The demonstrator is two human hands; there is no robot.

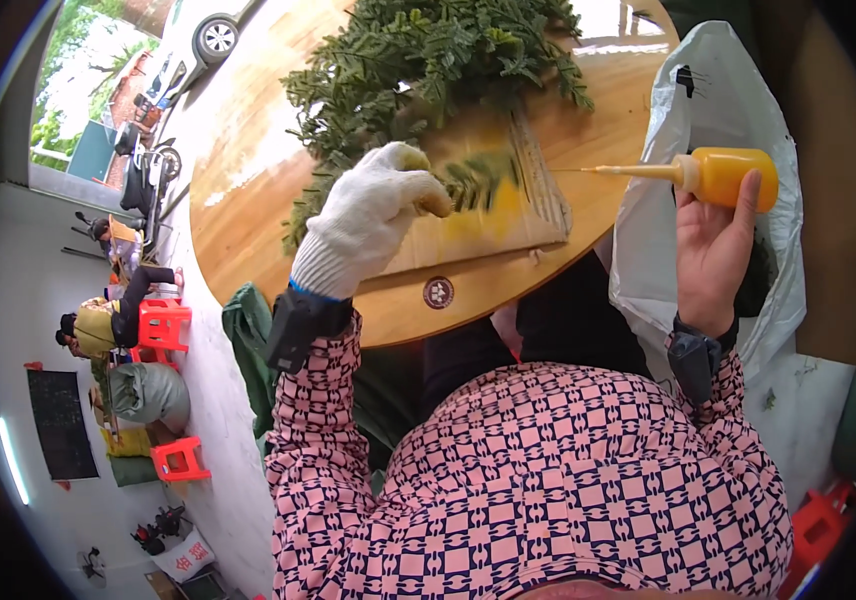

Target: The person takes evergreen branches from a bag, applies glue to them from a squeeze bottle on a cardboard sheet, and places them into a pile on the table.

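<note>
My left hand (368, 210), in a white knitted glove with yellowed fingertips, has its fingers curled on a small green pine-like sprig (485, 182), blurred, over a flat cardboard piece (468, 247) stained yellow. My bare right hand (713, 250) grips a yellow squeeze bottle (733, 175); its long, thin nozzle points left toward the sprig. A pile of green artificial branches (428, 60) lies beyond my hands on the round wooden table (238, 240).
A white plastic sack (788, 270) stands open at the table's right. At left, a seated person (98, 335), red plastic stools (173, 457), grey sacks (153, 395) and parked scooters (133, 180) are in view. Green fabric (243, 330) hangs below the table's left edge.
</note>
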